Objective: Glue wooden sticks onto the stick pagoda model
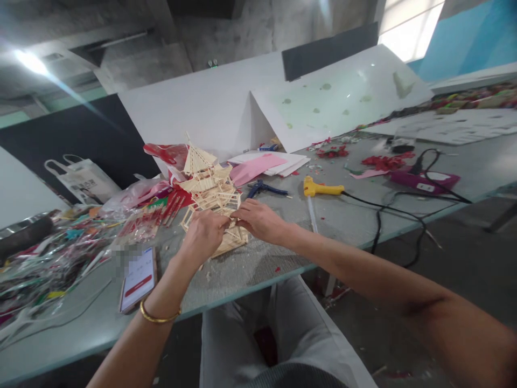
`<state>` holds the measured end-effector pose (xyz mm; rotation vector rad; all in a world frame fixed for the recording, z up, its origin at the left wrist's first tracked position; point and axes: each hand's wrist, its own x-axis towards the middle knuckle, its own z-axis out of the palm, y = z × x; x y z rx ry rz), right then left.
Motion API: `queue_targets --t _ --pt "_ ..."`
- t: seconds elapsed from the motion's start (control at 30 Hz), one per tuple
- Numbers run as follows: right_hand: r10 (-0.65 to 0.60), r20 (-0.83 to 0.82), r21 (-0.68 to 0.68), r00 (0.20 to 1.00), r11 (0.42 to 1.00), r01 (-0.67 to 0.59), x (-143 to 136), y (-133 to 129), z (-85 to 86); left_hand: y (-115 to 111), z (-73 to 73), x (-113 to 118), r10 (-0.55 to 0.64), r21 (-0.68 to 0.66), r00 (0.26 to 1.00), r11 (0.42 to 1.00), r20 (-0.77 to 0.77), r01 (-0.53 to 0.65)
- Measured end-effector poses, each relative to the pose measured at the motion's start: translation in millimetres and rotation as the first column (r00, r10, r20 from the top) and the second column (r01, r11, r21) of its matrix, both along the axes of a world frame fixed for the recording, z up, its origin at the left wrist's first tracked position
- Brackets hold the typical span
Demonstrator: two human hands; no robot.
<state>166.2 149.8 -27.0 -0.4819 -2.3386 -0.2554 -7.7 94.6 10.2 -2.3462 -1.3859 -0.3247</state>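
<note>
A pagoda model made of thin pale wooden sticks (pixel 216 194) stands on the table in front of me, with tiered roofs and a pointed top. My left hand (pixel 204 234) is at its lower front, thumb and fingers pinched together. From the right, my right hand (pixel 258 220) meets it there, its fingers also closed in a pinch. The fingertips of both hands almost touch against the model's lower tier. Whatever small piece they pinch is hidden by the fingers. Part of the model's base shows below the hands.
A yellow glue gun (pixel 323 187) with a black cord lies at right, near dark blue pliers (pixel 262 188). A phone (pixel 139 280) rests at left beside piled plastic packets (pixel 60 248). Pink paper (pixel 256 168) lies behind; a purple power strip (pixel 426 180) sits farther right.
</note>
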Motion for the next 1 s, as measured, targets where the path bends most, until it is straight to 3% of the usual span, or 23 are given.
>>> queue_targets --t 0.13,0.27,0.37,0.5,0.7,1.0 --pt "-0.053 -0.051 0.004 0.997 0.999 0.053 11.2 -7.5 10.4 -5.9 16.5 -12.0 -0.004 0.027 0.979 1.000 0.204 -0.001" --pt "-0.136 -0.125 0.033 0.983 0.989 0.142 23.7 -15.3 22.3 -25.2 41.1 -33.8 0.088 0.119 0.893 0.981 0.442 -0.155" --pt "-0.158 -0.138 0.072 0.978 0.983 0.169 22.4 -20.6 26.4 -37.9 46.4 -47.1 0.141 0.127 0.849 0.963 0.510 -0.236" --pt "-0.141 -0.131 0.123 0.981 0.980 0.157 6.6 -27.5 28.1 -41.6 33.4 -57.2 0.168 0.049 0.839 0.973 0.517 -0.225" --pt "-0.129 0.033 0.167 0.991 0.978 0.122 -24.4 -36.0 25.6 -40.9 11.9 -62.6 0.179 -0.041 0.830 0.982 0.528 -0.186" --pt "-0.136 0.109 0.227 0.985 0.968 0.108 -50.1 -31.2 15.1 -40.2 -8.4 -63.6 0.219 -0.085 0.779 0.974 0.588 -0.210"
